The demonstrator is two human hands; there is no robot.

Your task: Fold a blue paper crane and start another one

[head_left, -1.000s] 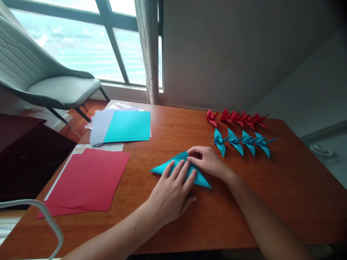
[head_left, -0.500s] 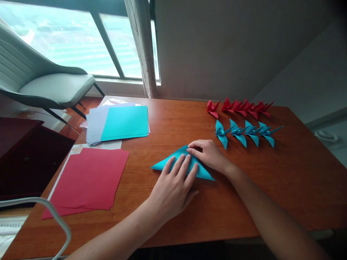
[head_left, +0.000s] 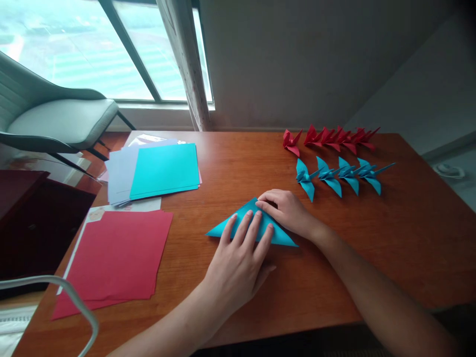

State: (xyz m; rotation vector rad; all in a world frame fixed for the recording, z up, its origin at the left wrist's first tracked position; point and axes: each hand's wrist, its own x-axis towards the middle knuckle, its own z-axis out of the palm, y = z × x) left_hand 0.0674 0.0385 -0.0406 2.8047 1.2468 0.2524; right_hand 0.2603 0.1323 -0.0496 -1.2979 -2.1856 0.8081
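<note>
A folded blue paper triangle [head_left: 264, 220] lies on the wooden surface [head_left: 230, 173], directly in front of the person working over it. The left hand [head_left: 238, 263] rests across the paper with fingers spread, pressing rather than gripping, its thumb out over the bare wood. The right hand [head_left: 288, 210] pinches the triangle's far corner between thumb and forefinger. Beyond, to the person's right, stand a row of four blue origami cranes [head_left: 346, 171] and, behind them, a row of red origami cranes [head_left: 327, 136], one set slightly apart. To the left lie red paper sheets [head_left: 119, 253], with blue paper sheets [head_left: 165, 171] overlapping pale lavender sheets [head_left: 121, 171] farther back. A padded chair [head_left: 67, 119] sits by the window [head_left: 74, 54], beside a gathered curtain [head_left: 184, 59].
</note>
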